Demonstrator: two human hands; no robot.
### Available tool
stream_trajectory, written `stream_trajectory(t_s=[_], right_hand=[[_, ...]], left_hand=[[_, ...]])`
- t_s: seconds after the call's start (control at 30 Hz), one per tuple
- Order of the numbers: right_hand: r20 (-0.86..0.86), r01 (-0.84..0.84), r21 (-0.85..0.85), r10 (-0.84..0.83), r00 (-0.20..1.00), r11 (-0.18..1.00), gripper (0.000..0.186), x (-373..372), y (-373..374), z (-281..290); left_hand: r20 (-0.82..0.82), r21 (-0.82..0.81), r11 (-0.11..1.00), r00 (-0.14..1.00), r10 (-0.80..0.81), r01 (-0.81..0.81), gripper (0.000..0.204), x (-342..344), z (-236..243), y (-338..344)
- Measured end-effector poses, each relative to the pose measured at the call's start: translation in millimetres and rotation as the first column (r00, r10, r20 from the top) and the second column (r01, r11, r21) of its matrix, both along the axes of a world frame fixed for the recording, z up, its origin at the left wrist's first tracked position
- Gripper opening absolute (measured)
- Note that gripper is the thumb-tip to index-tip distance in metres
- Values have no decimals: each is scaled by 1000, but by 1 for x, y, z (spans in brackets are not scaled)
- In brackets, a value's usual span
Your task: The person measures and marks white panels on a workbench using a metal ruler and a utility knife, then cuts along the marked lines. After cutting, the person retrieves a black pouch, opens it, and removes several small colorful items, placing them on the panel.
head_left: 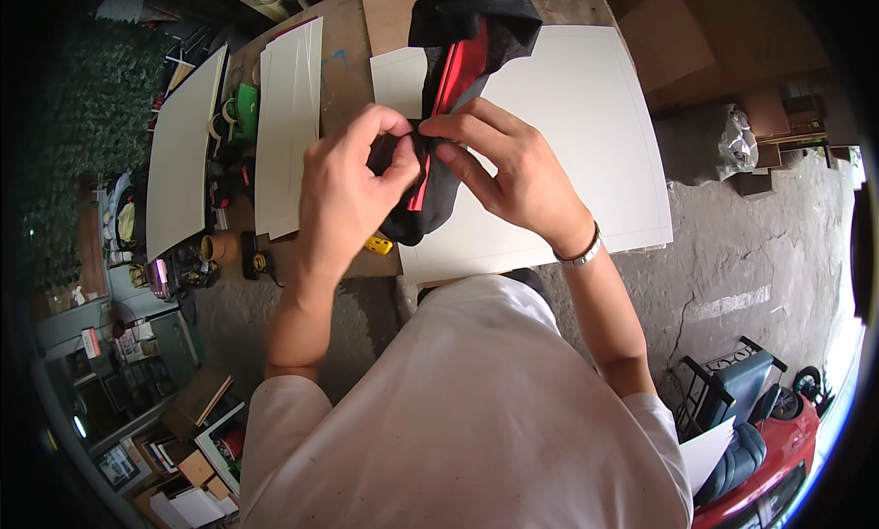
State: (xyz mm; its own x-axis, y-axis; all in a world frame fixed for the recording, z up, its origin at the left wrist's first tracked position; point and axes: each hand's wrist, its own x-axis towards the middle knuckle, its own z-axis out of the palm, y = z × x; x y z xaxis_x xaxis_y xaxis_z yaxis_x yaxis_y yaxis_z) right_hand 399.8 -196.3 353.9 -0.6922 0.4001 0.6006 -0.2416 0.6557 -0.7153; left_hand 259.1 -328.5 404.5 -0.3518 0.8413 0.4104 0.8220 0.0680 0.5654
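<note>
Two narrow grips, left hand and right hand, pinch the black fabric. It looks light and limp, best held beside the stiffer-looking red strip.

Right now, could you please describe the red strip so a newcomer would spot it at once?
Find the widest white sheet on the table. Near its left side, the left hand and right hand hold black cloth. Lengthwise along that runs the red strip, narrow and bright against the black.
</note>
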Motion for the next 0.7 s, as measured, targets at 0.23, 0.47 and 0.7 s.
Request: stream_trajectory(t_s=[0.23,0.47,0.7], right_hand=[[19,40,-30,-40,999,999,18,8,0,3],[103,21,40,-25,994,999,19,12,6,15],[179,-29,149,2,984,988,15,12,14,29]], left_hand=[[356,112,988,933,56,-102,10,12,-35,-9],[549,-31,999,835,40,-28,10,11,-35,-6],[562,125,992,825,-52,-23,10,11,-49,2]])
